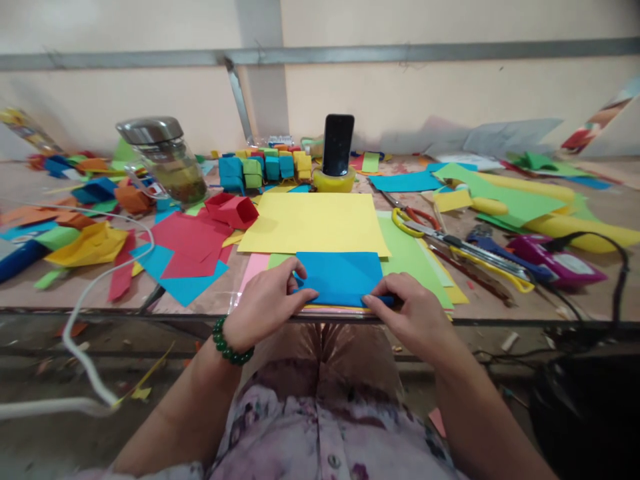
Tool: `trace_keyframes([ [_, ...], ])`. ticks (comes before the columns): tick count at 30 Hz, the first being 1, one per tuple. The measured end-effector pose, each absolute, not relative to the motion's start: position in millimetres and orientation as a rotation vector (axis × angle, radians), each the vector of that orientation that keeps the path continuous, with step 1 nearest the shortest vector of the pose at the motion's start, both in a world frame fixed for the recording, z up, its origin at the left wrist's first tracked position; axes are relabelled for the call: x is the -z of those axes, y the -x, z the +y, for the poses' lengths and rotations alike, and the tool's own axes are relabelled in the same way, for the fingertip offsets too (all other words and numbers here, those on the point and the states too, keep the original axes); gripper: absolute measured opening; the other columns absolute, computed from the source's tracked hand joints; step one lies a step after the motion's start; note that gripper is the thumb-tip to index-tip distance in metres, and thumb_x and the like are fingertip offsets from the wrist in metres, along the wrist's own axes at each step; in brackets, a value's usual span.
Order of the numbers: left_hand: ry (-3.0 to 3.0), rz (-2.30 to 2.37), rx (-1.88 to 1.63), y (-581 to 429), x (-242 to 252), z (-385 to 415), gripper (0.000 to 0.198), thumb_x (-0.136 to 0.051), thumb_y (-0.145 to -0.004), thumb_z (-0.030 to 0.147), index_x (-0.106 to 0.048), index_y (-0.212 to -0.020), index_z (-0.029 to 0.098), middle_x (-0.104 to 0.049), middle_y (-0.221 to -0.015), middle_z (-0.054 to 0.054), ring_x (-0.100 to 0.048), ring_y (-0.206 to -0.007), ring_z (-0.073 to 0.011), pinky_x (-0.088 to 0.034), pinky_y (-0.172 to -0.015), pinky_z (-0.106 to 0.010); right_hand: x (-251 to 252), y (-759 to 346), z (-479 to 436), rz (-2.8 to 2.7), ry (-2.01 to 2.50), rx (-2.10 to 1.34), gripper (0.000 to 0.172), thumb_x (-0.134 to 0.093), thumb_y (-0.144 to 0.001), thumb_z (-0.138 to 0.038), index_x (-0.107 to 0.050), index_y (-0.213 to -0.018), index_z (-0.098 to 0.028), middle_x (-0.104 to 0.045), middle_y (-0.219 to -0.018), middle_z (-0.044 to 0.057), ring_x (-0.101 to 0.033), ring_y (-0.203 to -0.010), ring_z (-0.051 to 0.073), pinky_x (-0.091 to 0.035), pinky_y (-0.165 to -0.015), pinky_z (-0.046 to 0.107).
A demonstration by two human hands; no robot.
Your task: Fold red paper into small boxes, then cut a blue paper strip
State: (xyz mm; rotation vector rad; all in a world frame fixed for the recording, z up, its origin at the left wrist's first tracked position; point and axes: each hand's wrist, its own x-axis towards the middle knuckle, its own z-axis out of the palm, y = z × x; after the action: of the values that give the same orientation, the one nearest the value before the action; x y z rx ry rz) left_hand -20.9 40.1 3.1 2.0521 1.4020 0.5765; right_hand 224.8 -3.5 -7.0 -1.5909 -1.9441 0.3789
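Note:
A blue sheet of paper lies at the near edge of the table, over part of a yellow sheet. Its near edge looks folded over. My left hand grips the sheet's left side, thumb on top of the near edge and fingers curled. At the near right corner, my right hand pinches the same edge between thumb and fingers. A green sheet and a pink sheet show from beneath the yellow one.
Scissors, a utility knife and a purple device lie to the right. Red paper, a glass jar and a white cable are on the left. Folded paper boxes and a phone stand behind.

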Motion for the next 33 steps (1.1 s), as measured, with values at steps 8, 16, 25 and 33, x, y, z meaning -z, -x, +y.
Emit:
trace_keyframes([
  [8,-1.982,1.259,-0.707,28,2,32,0.02,-0.055,-0.086,0.024,-0.05,-0.105,0.02,-0.051,-0.069,0.005,-0.048,-0.063,-0.0123,-0.036,-0.061,-0.025,6,-224,-4,-1.949,1.582,-0.367,0.018,-0.061,-0.083,-0.031,-0.057,-0.067,-0.022,-0.062,-0.069,0.003,-0.056,-0.074,0.02,-0.04,-0.065,0.032],
  [16,-2.154,1.378,-0.696,18,2,26,0.018,-0.047,-0.09,0.019,-0.051,-0.107,0.02,-0.049,-0.067,0.003,-0.048,-0.066,-0.0162,-0.033,-0.063,-0.028,8,-225,-4,-1.945,1.59,-0.368,0.014,-0.061,-0.083,-0.03,-0.059,-0.071,-0.022,-0.063,-0.074,0.004,-0.057,-0.077,0.021,-0.042,-0.067,0.033],
  [25,-2.272,1.346,-0.661,19,1,24,0.02,-0.05,-0.092,0.017,-0.059,-0.11,0.02,-0.057,-0.078,-0.001,-0.051,-0.074,-0.0177,-0.036,-0.068,-0.03,13,-229,-9,-1.953,1.553,-0.389,0.021,-0.056,-0.089,-0.025,-0.057,-0.109,-0.022,-0.061,-0.091,0.006,-0.058,-0.086,0.022,-0.047,-0.076,0.035],
  [33,-2.879,1.181,-0.708,25,14,21,0.043,-0.045,-0.094,0.015,-0.057,-0.131,0.033,-0.057,-0.107,-0.009,-0.05,-0.096,-0.0244,-0.037,-0.082,-0.039,15,-234,-14,-2.052,1.43,-0.157,0.025,-0.055,-0.09,-0.019,-0.058,-0.114,-0.021,-0.06,-0.112,0.011,-0.053,-0.107,0.025,-0.046,-0.09,0.041],
])
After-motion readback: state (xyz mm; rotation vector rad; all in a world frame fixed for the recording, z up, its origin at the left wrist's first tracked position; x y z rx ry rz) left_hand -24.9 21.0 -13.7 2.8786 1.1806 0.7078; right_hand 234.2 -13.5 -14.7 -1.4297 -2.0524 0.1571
